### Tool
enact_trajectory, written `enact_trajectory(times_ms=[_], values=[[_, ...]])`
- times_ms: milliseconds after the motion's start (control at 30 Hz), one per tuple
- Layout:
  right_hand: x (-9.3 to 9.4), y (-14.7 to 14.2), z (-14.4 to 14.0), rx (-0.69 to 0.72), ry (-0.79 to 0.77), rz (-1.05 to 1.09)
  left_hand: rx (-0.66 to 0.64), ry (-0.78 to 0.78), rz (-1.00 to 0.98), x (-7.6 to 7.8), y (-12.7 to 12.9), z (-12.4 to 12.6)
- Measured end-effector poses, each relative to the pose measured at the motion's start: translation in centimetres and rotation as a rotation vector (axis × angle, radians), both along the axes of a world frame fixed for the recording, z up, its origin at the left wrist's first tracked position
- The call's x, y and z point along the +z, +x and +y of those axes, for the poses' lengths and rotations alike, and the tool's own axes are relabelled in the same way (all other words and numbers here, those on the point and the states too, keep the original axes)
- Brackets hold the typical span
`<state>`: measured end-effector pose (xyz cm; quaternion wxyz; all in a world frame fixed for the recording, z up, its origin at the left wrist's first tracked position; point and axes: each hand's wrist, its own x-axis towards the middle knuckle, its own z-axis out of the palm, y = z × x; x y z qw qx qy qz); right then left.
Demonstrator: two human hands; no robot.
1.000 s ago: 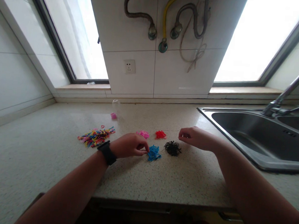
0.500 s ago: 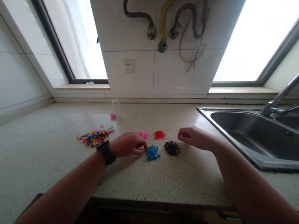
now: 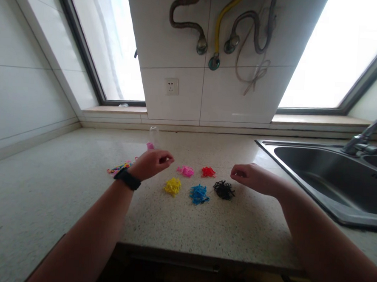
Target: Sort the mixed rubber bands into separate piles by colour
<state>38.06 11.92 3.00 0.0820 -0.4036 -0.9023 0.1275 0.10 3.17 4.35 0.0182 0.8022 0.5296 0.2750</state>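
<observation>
while the left hand (image 3: 150,162) and right hand (image 3: 253,177) are loosely curled, any contents indiscernible, a low left-hand sweep could mix the yellow pile (image 3: 173,186), just nearside, with the pink pile (image 3: 185,171) rightward.

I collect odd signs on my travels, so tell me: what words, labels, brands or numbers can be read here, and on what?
None: no word, label, brand, number or sign is readable.
Wristband: no text can be made out.
Clear container: no label can be made out.
Outlet: only socket holes show.
Sink: its small dark marks look like slots, not letters.
</observation>
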Motion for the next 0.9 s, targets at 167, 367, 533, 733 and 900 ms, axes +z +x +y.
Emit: enact_trajectory(times_ms=[167, 367, 533, 733, 900], values=[[0.0, -0.6, -0.3, 0.009, -0.048, 0.117, 0.294, 0.116, -0.076, -0.2, -3.3, 0.6], [1.3, -3.0, -1.3, 0.025, -0.25, 0.503, 0.556, 0.204, -0.089, -0.5, -5.6, 1.1], [3.3, -6.7, -2.1, 0.105, -0.236, 0.528, 0.571, 0.207, -0.133, -0.8, -6.4, 1.4], [4.6, -13.6, -2.7, 0.227, -0.053, 0.294, 0.569, 0.23, -0.153, -1.2, -6.7, 1.7], [3.8, -20.3, -2.3, 0.279, 0.123, 0.024, 0.58, 0.241, -0.165, -1.5, -6.7, 1.8]])
